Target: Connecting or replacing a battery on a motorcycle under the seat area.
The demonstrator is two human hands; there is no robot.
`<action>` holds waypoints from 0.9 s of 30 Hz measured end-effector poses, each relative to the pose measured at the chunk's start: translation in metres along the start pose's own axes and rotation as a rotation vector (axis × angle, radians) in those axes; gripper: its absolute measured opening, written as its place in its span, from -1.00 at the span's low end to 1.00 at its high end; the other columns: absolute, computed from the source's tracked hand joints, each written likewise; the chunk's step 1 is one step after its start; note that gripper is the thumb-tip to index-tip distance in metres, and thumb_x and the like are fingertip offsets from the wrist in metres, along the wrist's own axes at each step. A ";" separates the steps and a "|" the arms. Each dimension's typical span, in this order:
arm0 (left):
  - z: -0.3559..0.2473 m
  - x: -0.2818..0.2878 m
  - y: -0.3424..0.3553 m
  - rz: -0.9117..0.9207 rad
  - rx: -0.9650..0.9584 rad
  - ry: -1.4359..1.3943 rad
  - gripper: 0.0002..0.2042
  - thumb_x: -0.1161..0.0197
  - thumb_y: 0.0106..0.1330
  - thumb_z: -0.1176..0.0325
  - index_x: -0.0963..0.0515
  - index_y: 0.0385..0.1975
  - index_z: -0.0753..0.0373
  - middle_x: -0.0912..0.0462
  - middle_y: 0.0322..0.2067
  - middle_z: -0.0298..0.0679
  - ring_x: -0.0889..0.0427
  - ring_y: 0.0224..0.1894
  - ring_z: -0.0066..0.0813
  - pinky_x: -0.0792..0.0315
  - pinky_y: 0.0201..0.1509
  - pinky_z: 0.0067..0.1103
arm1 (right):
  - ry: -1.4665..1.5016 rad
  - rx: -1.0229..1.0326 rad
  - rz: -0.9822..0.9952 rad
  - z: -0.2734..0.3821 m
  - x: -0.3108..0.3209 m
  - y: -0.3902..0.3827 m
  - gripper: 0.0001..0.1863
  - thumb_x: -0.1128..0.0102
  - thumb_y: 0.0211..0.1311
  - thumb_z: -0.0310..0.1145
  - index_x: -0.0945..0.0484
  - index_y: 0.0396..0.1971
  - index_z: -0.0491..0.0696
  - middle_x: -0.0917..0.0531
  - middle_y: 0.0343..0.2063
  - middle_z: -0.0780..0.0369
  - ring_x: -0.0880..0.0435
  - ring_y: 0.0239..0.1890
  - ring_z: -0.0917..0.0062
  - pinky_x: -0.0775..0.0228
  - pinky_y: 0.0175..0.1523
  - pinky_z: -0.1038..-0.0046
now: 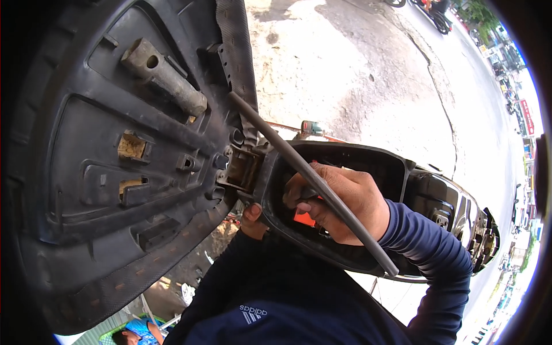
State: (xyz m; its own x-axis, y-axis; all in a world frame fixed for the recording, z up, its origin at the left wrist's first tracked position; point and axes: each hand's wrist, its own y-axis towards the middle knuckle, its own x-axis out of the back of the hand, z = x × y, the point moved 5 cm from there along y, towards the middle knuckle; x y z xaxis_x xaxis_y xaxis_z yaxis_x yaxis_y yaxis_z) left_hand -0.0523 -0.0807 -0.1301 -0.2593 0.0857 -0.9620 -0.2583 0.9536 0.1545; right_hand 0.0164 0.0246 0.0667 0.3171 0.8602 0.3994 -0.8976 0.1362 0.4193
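My right hand (pixel 351 201) is closed around the middle of a T-handle wrench, over the black under-seat storage box (pixel 339 150) of a motorbike. The wrench's long grey crossbar (pixel 270 135) runs slantwise from the raised seat to my sleeve. Its lower end is hidden below my fingers. Beneath that hand a red-orange part (pixel 305 217) shows inside the box. At the near left corner, my left hand (pixel 253 223) grips the box rim with its thumb; its other fingers are mostly hidden.
The raised seat (pixel 75 155) fills the left, a grey tubular socket (pixel 167 80) lying on its underside. Beyond the box is a teal-and-black tool (pixel 312 127). The bike's tail frame (pixel 448 201) extends right. A person in blue (pixel 141 332) is at lower left. A motorcycle (pixel 434 17) is on the road.
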 end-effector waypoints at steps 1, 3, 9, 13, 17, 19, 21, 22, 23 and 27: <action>0.001 -0.003 -0.001 -0.004 -0.002 0.000 -0.31 -0.50 0.12 0.18 -0.33 0.17 0.41 -0.53 -0.06 -0.12 -0.56 -0.03 -0.33 -0.51 0.03 -0.52 | 0.004 -0.001 0.002 0.002 0.002 -0.001 -0.79 -0.24 0.27 -0.56 -0.50 -0.13 -0.29 -0.69 -0.36 0.10 -0.72 -0.39 0.43 -0.59 -0.27 0.49; -0.004 -0.006 -0.001 -0.162 -0.104 0.200 -0.24 -0.49 0.11 0.02 -0.34 0.14 0.47 -0.56 -0.11 -0.11 -0.58 -0.05 -0.31 -0.53 0.02 -0.50 | -0.037 -0.090 -0.012 0.000 0.007 -0.004 -0.82 -0.18 0.29 -0.59 -0.49 -0.13 -0.29 -0.68 -0.35 0.11 -0.71 -0.39 0.45 -0.59 -0.25 0.49; 0.006 0.052 -0.024 -0.404 -0.047 0.136 -0.18 -0.50 0.06 -0.06 -0.35 0.10 0.54 -0.58 -0.16 -0.10 -0.61 -0.08 -0.32 -0.56 0.01 -0.49 | -0.116 -0.082 -0.025 -0.007 0.008 -0.012 -0.83 -0.10 0.26 -0.65 -0.50 -0.15 -0.26 -0.65 -0.35 0.11 -0.72 -0.34 0.42 -0.60 -0.23 0.49; 0.010 0.069 -0.028 0.238 0.067 -0.393 -0.17 -0.40 0.14 0.04 -0.24 0.32 0.43 -0.38 0.29 -0.05 -0.41 0.29 -0.21 -0.30 0.41 -0.36 | -0.262 -0.009 0.038 0.007 0.008 -0.003 -0.83 -0.05 0.25 -0.68 -0.48 -0.17 -0.24 -0.64 -0.34 0.12 -0.71 -0.30 0.38 -0.60 -0.20 0.46; 0.005 0.048 -0.023 -0.106 -0.016 0.011 -0.16 -0.43 0.12 0.03 -0.26 0.31 0.44 -0.40 0.27 -0.04 -0.43 0.28 -0.17 -0.33 0.39 -0.33 | -0.149 -0.062 -0.049 0.003 0.019 -0.007 -0.87 -0.06 0.26 -0.68 -0.46 -0.20 -0.29 -0.62 -0.33 0.05 -0.69 -0.35 0.40 -0.59 -0.17 0.42; 0.002 0.045 -0.022 -0.123 -0.047 0.051 -0.14 -0.45 0.08 0.03 -0.27 0.31 0.44 -0.43 0.24 -0.05 -0.45 0.27 -0.18 -0.34 0.38 -0.32 | -0.052 -0.168 -0.118 0.005 0.018 -0.007 -0.88 -0.07 0.26 -0.68 -0.44 -0.22 -0.32 -0.60 -0.36 0.04 -0.69 -0.37 0.41 -0.57 -0.19 0.46; 0.001 0.040 -0.022 -0.138 -0.032 0.075 -0.15 -0.45 0.07 0.02 -0.28 0.28 0.42 -0.45 0.20 -0.06 -0.47 0.22 -0.20 -0.37 0.34 -0.33 | -0.036 -0.145 -0.035 0.004 0.016 -0.010 -0.73 -0.08 0.25 -0.69 -0.43 -0.04 -0.34 -0.60 -0.37 0.03 -0.69 -0.40 0.42 -0.56 -0.22 0.49; 0.002 0.038 -0.020 -0.144 -0.005 0.095 -0.16 -0.46 0.05 0.01 -0.30 0.26 0.41 -0.47 0.15 -0.06 -0.50 0.18 -0.22 -0.40 0.30 -0.34 | -0.103 -0.031 -0.070 0.002 0.013 -0.013 -0.51 -0.09 0.20 -0.71 -0.35 0.18 -0.30 -0.62 -0.38 0.04 -0.69 -0.41 0.42 -0.57 -0.25 0.47; 0.001 0.037 -0.019 -0.156 0.016 0.118 -0.17 -0.46 0.04 0.00 -0.31 0.23 0.40 -0.48 0.11 -0.07 -0.52 0.13 -0.24 -0.43 0.26 -0.35 | -0.104 -0.033 -0.073 -0.001 0.011 -0.014 -0.51 -0.09 0.20 -0.71 -0.35 0.18 -0.30 -0.62 -0.38 0.04 -0.69 -0.41 0.42 -0.57 -0.25 0.47; 0.002 0.044 -0.022 -0.123 0.034 0.163 -0.26 -0.40 0.05 -0.04 -0.37 0.14 0.36 -0.52 0.01 -0.06 -0.55 0.05 -0.26 -0.48 0.18 -0.35 | -0.103 0.044 -0.011 0.000 0.005 -0.012 -0.36 -0.15 0.12 -0.72 -0.29 0.27 -0.25 -0.64 -0.38 0.09 -0.70 -0.41 0.40 -0.61 -0.25 0.42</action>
State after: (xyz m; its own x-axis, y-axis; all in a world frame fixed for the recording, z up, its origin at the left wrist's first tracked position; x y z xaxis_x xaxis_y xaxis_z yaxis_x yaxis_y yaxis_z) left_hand -0.0557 -0.0974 -0.1763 -0.3761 -0.0769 -0.9234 -0.2665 0.9634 0.0283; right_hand 0.0287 0.0270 0.0640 0.3588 0.8031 0.4756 -0.8802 0.1214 0.4589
